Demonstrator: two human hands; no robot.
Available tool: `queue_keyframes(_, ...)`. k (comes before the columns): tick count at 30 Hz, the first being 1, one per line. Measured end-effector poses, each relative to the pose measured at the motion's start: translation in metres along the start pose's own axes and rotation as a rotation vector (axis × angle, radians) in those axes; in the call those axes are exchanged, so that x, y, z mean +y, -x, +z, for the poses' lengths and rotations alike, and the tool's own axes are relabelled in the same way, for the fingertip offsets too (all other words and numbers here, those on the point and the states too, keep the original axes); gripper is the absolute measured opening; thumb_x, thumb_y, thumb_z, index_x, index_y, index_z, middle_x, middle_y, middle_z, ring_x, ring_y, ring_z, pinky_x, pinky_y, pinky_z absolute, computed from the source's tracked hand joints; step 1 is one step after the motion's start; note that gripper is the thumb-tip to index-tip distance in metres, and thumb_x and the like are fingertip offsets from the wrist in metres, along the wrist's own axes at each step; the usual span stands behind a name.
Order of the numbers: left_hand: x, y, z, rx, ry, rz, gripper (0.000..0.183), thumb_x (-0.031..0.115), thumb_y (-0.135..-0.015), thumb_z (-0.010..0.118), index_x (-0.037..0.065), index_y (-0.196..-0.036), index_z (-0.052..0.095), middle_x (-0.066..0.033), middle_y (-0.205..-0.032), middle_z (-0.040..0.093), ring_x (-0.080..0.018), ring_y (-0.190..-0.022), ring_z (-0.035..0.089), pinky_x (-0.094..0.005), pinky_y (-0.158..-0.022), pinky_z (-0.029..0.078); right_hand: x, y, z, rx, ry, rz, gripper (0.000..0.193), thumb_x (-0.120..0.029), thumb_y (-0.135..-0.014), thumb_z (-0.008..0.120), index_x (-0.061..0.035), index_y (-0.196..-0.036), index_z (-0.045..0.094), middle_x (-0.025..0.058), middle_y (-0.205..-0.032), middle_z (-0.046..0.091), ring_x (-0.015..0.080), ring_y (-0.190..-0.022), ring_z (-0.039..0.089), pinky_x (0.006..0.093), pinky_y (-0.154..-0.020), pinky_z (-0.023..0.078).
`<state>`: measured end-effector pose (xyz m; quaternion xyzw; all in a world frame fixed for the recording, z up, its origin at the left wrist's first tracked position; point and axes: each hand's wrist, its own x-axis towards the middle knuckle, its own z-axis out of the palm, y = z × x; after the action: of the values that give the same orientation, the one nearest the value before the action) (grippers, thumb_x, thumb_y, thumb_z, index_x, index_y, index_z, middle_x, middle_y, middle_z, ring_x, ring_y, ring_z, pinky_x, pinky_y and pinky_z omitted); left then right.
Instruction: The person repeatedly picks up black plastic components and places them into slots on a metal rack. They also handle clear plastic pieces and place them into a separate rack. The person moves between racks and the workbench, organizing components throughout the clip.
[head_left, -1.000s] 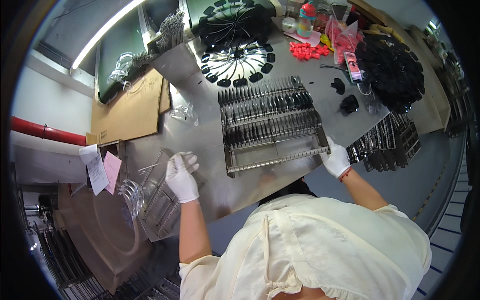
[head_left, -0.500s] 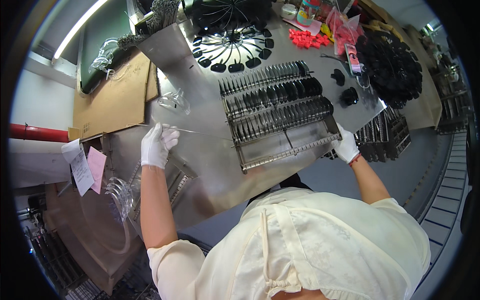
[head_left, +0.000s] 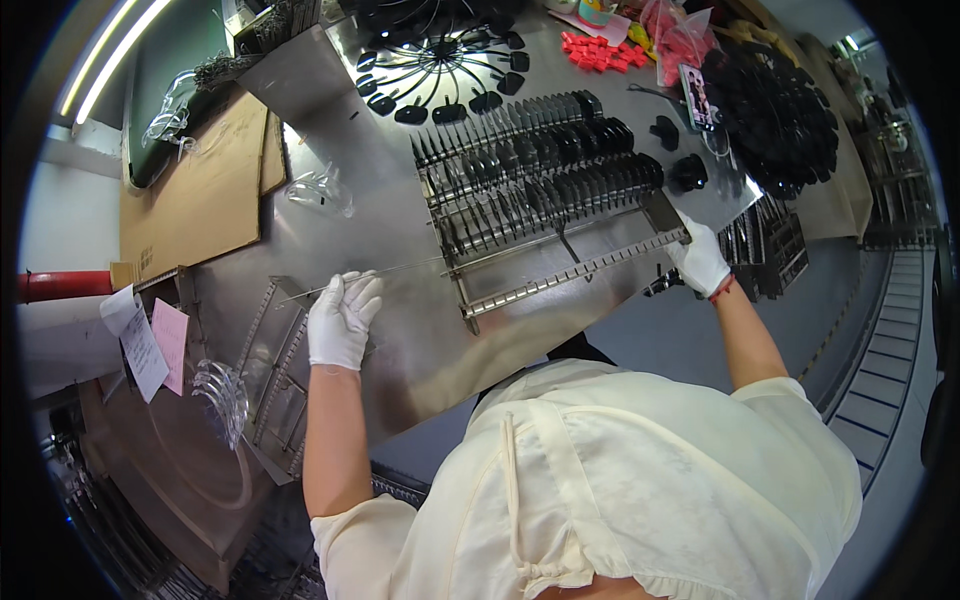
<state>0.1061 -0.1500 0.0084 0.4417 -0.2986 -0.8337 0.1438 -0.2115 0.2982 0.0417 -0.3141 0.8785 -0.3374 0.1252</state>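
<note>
A metal rack (head_left: 575, 272) lies on the steel table, holding several rows of dark, glossy oval pieces (head_left: 590, 180) on edge. The front part of the rack carries no pieces. My left hand (head_left: 343, 320), in a white glove, is closed around a thin metal rod (head_left: 405, 267). One end of the rod sticks out left past the hand, and the other reaches the rack's left end. My right hand (head_left: 700, 262), also gloved, grips the rack's right front corner; its fingertips are partly hidden.
Black stalked pieces (head_left: 440, 70) fan out at the back, with another dark pile (head_left: 770, 120) at right. Red parts (head_left: 603, 52), a phone (head_left: 698, 98) and a clear plastic piece (head_left: 322, 190) lie on the table (head_left: 375, 225). Another rack (head_left: 275, 370) stands left, beside cardboard (head_left: 200, 185).
My left hand has moved right, nearer the rack, along with the rod, whose end now shows left of the hand. My right hand stays on the rack's corner. The whole view has shifted slightly.
</note>
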Motion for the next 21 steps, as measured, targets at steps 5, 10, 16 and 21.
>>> queue_keyframes(5,-0.004,-0.003,0.014,-0.116,0.089,0.045,0.033,0.023,-0.109,0.046,-0.005,-0.122,0.055,-0.0274,-0.127,0.064,-0.0359,-0.109,0.070,-0.0379,-0.079,0.064,-0.031,-0.007,-0.012,-0.043,0.038,0.080,0.039,-0.009,-0.092,0.064,-0.0025,-0.131,0.062,0.0194,-0.087,0.069,0.0264,-0.074,0.065,0.0342,-0.074,0.053)
queue_keyframes(10,-0.005,-0.006,0.024,-0.149,0.095,0.059,0.033,0.023,-0.110,0.043,-0.007,-0.121,0.055,-0.0291,-0.124,0.065,-0.0362,-0.107,0.071,-0.0380,-0.076,0.065,-0.030,-0.007,-0.014,-0.056,0.038,0.097,0.042,-0.010,-0.092,0.064,-0.0023,-0.133,0.060,0.0198,-0.091,0.071,0.0278,-0.078,0.068,0.0346,-0.077,0.054)
queue_keyframes(16,-0.037,-0.019,0.070,-0.270,-0.096,0.030,0.033,0.033,-0.107,0.054,0.006,-0.093,0.065,-0.0034,-0.075,0.067,-0.0090,-0.059,0.064,-0.0197,-0.048,0.048,-0.058,-0.006,-0.003,-0.132,0.002,0.189,0.043,-0.006,-0.094,0.065,-0.0001,-0.136,0.058,0.0074,-0.094,0.069,0.0105,-0.081,0.054,0.0270,-0.077,0.050)
queue_keyframes(21,-0.031,-0.022,0.051,-0.166,-0.076,-0.120,0.046,0.053,-0.100,0.061,0.008,-0.090,0.067,0.0039,-0.059,0.052,-0.0067,-0.043,0.041,-0.0210,-0.041,0.035,-0.050,-0.002,0.004,-0.059,0.037,0.101,0.043,-0.006,-0.093,0.065,-0.0010,-0.136,0.058,0.0115,-0.095,0.071,0.0131,-0.081,0.058,0.0289,-0.079,0.051)
